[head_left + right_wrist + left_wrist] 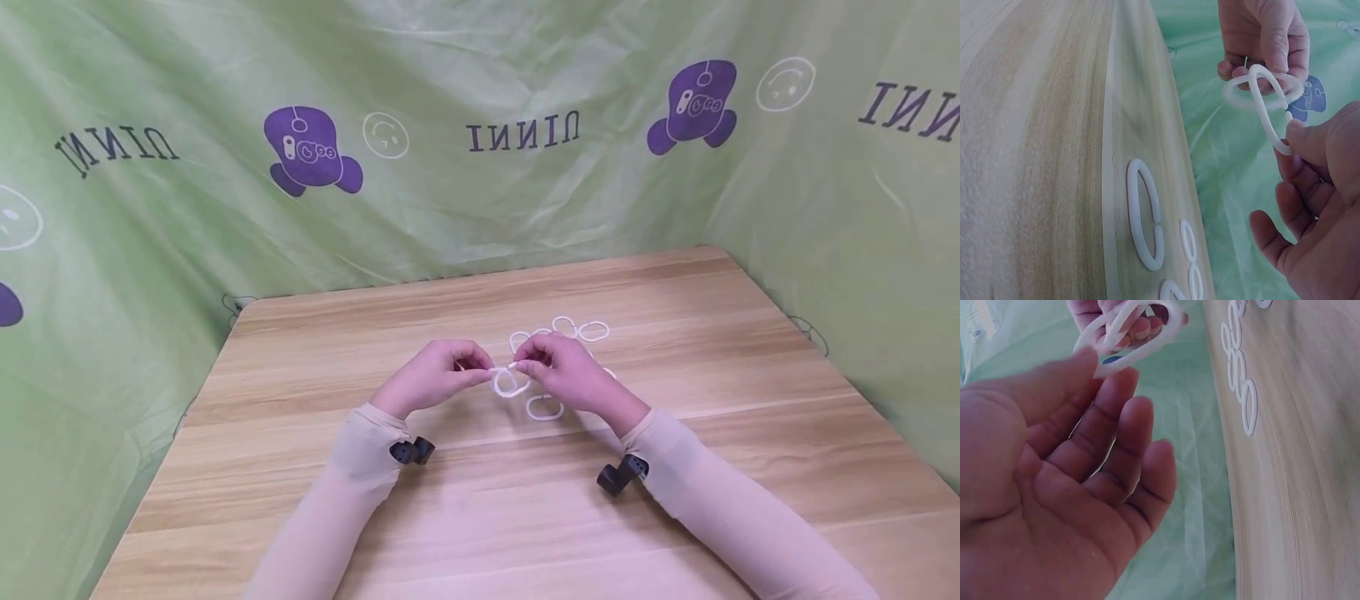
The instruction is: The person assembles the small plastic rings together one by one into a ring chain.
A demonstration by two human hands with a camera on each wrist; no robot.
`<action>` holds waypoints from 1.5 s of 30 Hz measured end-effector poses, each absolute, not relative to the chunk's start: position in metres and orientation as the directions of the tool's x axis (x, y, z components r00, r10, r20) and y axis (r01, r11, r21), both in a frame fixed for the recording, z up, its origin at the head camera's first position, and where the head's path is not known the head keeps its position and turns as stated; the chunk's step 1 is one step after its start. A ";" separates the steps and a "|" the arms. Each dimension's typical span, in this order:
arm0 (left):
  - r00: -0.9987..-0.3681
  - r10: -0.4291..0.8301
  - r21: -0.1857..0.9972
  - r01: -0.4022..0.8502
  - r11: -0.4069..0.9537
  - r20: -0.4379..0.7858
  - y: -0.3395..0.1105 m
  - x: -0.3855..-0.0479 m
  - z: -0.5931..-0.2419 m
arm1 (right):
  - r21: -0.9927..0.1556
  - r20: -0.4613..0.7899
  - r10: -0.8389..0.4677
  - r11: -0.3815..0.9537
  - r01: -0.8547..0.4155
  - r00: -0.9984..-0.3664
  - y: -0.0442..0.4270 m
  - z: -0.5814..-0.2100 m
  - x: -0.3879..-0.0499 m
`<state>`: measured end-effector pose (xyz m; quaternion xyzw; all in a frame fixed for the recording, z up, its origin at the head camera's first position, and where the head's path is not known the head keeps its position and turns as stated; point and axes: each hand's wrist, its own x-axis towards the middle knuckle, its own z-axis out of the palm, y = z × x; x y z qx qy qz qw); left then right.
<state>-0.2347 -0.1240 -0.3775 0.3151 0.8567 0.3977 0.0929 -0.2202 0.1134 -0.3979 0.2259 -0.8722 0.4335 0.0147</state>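
Two white oval rings are held above the table between both hands. The left hand (435, 377) pinches one ring between thumb and index finger; in the left wrist view its other fingers (1136, 422) are loosely bent. The right hand (573, 372) pinches the other ring (1263, 112), which has a small gap in its side near the thumb. In the right wrist view this ring crosses the left hand's ring (1238, 94), and they look looped together, though the exact join is hard to tell.
A loose ring (545, 408) with a gap lies on the wooden table (300, 467) just below the right hand. Several more white rings (594, 332) lie behind and beside that hand, some partly hidden by it. Green printed cloth (420, 217) hangs around the table.
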 end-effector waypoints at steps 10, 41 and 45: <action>-0.759 0.646 0.755 0.472 0.455 0.085 -0.119 -0.235 -0.390 | -0.792 0.236 -0.292 0.495 -0.358 -0.927 0.114 -0.399 -0.215; -0.858 0.465 0.778 0.440 0.449 0.217 -0.125 -0.239 -0.382 | -0.881 0.116 -0.241 0.424 -0.211 -0.964 0.173 -0.401 -0.254; -0.851 0.469 0.779 0.454 0.432 0.236 -0.126 -0.239 -0.380 | -0.781 0.027 -0.333 0.581 -0.228 -0.942 0.182 -0.407 -0.257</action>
